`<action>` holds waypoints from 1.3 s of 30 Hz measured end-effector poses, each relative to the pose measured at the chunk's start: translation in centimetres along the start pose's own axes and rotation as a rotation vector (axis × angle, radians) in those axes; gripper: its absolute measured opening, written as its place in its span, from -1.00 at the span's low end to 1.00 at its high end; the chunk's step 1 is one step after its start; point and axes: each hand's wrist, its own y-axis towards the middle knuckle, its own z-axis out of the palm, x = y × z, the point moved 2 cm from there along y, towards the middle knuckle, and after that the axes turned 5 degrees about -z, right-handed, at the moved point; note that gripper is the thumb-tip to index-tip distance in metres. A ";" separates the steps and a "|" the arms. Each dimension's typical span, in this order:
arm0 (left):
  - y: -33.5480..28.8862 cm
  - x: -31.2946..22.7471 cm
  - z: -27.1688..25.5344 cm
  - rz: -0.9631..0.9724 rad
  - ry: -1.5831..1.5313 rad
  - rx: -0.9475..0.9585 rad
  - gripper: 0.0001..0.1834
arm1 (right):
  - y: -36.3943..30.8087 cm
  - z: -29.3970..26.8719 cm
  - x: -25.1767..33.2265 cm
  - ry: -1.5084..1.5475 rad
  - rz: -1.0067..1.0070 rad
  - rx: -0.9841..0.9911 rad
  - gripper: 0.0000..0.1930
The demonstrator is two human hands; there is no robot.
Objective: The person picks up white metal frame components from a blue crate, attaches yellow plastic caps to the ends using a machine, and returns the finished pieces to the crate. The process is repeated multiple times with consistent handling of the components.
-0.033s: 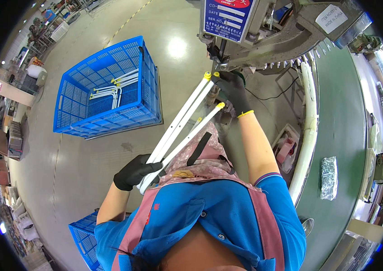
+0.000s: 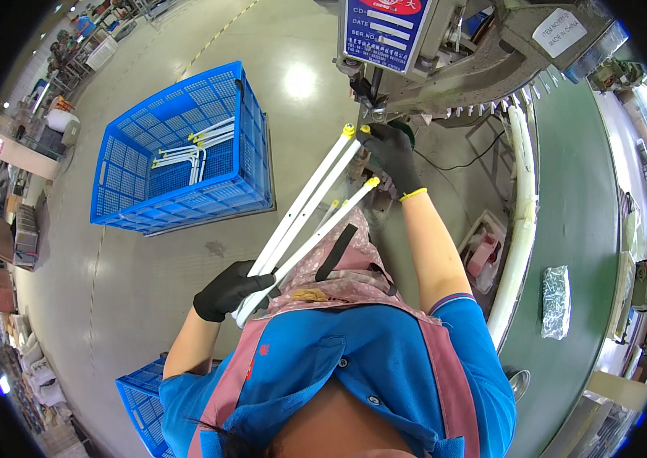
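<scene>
Several white metal tubes [image 2: 293,217] with yellow end fittings slant up and to the right in front of my apron. My left hand [image 2: 230,291], in a black glove, is closed round their lower, bent ends. At the upper end, my right hand [image 2: 392,155], in a black glove with a yellow cuff, has its fingers closed at the yellow tip of one tube. Another yellow tip [image 2: 349,130] stands just left of it, and a third tube end [image 2: 372,182] lies lower, apart from the fingers. The machine head [image 2: 446,76] is right above my right hand.
A large blue crate [image 2: 178,210] on the floor at left holds several similar white tubes [image 2: 200,156]. Part of another blue crate [image 2: 140,404] shows at lower left. On the right runs a green work surface [image 2: 575,206] with a clear plastic packet [image 2: 556,301]. A white padded rail [image 2: 520,221] edges it.
The upper tube ends have dipped very slightly. Both hands keep the same hold.
</scene>
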 end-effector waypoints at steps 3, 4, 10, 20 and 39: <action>0.8 0.6 -0.1 0.006 0.013 0.003 -0.68 | -0.5 -0.5 -1.0 -0.080 -0.080 0.050 -0.63; 1.1 0.7 -0.1 0.049 -0.013 0.007 -0.68 | -0.9 -0.8 -2.0 -0.037 0.035 0.049 -0.63; 1.7 1.9 -0.8 0.076 -0.055 0.062 -0.67 | -4.0 -0.9 -7.4 -0.287 0.042 0.225 -0.71; 1.6 2.2 -0.3 0.124 -0.103 0.081 -0.56 | -4.5 -0.7 -7.4 0.191 0.152 0.028 -0.65; -1.5 1.7 0.9 0.179 -0.348 -0.158 -0.55 | -0.3 -1.2 1.2 0.197 -0.130 -0.047 -0.67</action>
